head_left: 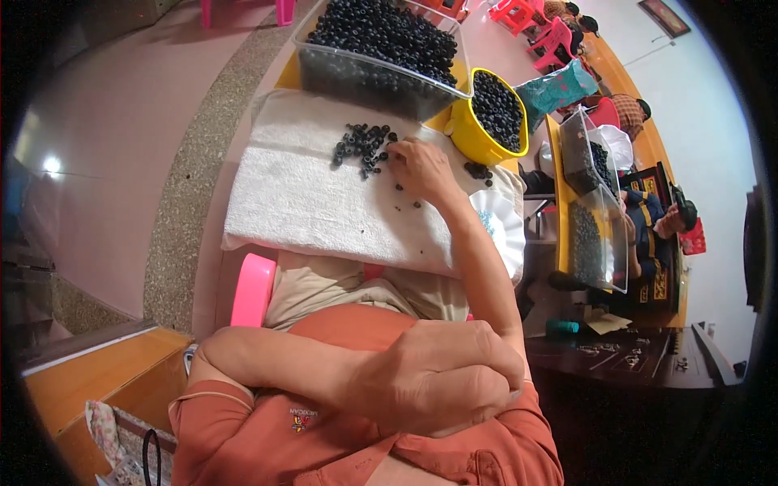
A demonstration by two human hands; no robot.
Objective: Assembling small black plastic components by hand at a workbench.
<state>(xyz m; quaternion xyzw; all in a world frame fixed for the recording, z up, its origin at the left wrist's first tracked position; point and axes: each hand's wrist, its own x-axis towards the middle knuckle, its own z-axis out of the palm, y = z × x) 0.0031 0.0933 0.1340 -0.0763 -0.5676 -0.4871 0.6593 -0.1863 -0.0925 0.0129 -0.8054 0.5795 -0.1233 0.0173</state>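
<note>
Small black ring-shaped pieces (360, 146) lie in a loose heap on a white towel (316, 206). My right hand (421, 168) rests at the heap's right edge, fingers bent and drawn together against the pieces. Whatever lies between those fingertips is hidden. A few stray pieces sit on the towel below this hand. My left arm crosses my chest, and my left hand (444, 377) is closed in a fist by my right upper arm. Its inside cannot be seen.
Beyond the towel stand a clear plastic bin (369, 81) and a yellow tub (466, 134), both full of black pieces. A white fluted dish (508, 231) lies right of my forearm. Further right are more clear bins (598, 239) on another table, with people seated beyond.
</note>
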